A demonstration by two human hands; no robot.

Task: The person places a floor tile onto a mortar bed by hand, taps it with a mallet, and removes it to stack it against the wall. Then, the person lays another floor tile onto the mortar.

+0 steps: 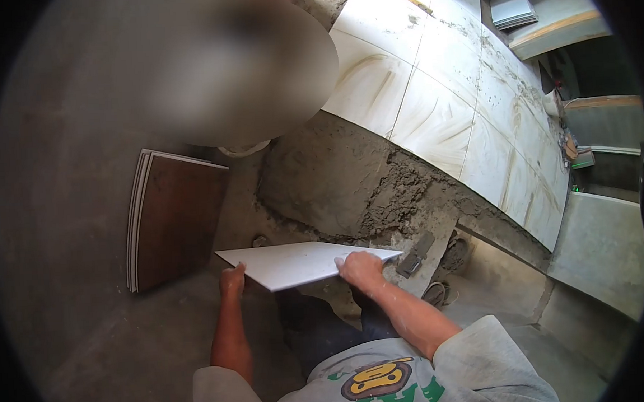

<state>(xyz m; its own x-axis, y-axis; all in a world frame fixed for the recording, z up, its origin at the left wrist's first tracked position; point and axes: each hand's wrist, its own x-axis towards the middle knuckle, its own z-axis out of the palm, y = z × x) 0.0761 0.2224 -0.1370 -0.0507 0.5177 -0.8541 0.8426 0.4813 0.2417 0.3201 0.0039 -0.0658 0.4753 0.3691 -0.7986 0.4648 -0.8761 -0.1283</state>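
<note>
A white floor tile [303, 262] is held in front of my body, its pale face tilted upward. My left hand [232, 279] grips its left edge, thumb on top. The near right edge is in my right hand [361, 269], with the fingers wrapped over and under it. Just beyond the tile lies a bed of grey mortar [321, 174], smooth on the left and lumpy on the right. A flat dark tool [415, 254], perhaps a trowel or float, rests on the floor to the right of my right hand.
Laid white tiles [433, 113] with muddy smears border the mortar. Several tiles with brown backs [182, 218] lean against the left wall. At the far right are low partitions [600, 235], and a tile stack [513, 9] stands upper right. A blurred oval hides the upper left.
</note>
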